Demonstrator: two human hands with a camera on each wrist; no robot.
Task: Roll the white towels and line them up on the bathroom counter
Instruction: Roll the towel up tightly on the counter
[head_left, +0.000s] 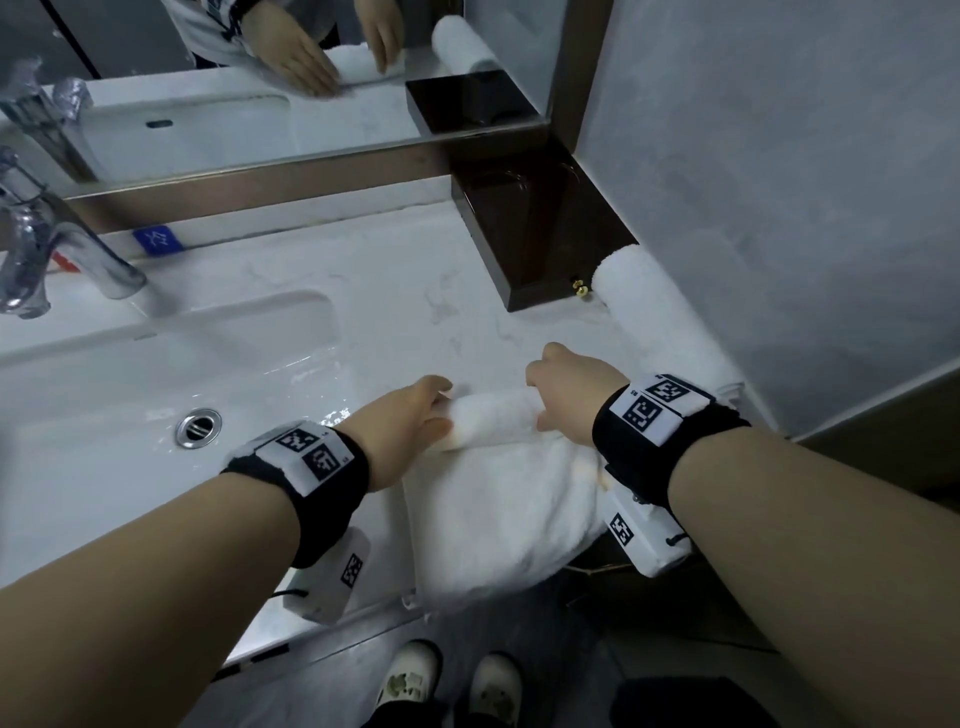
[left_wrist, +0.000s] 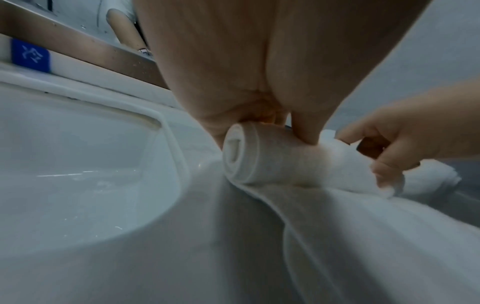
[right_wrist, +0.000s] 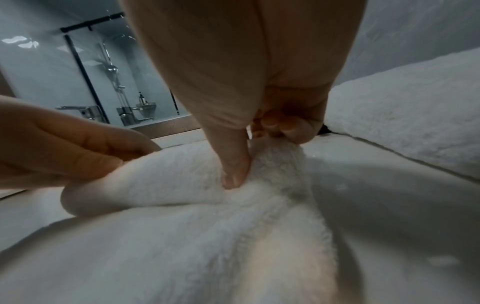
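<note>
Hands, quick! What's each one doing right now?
Left hand: grips the left end of the half-rolled towel.
Right hand: grips its right end.

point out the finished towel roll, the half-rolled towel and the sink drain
finished towel roll (head_left: 660, 317), head view, middle of its side
half-rolled towel (head_left: 493, 415), head view, rolled part
sink drain (head_left: 198, 427), head view, metal centre

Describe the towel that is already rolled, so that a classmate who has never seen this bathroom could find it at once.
Start at the sink and cross the white counter to the grey wall on the right. There, just in front of the dark brown box, lies the finished towel roll along the wall. Unlike the half-rolled towel held in both hands nearer the front edge, nobody touches it.
</note>
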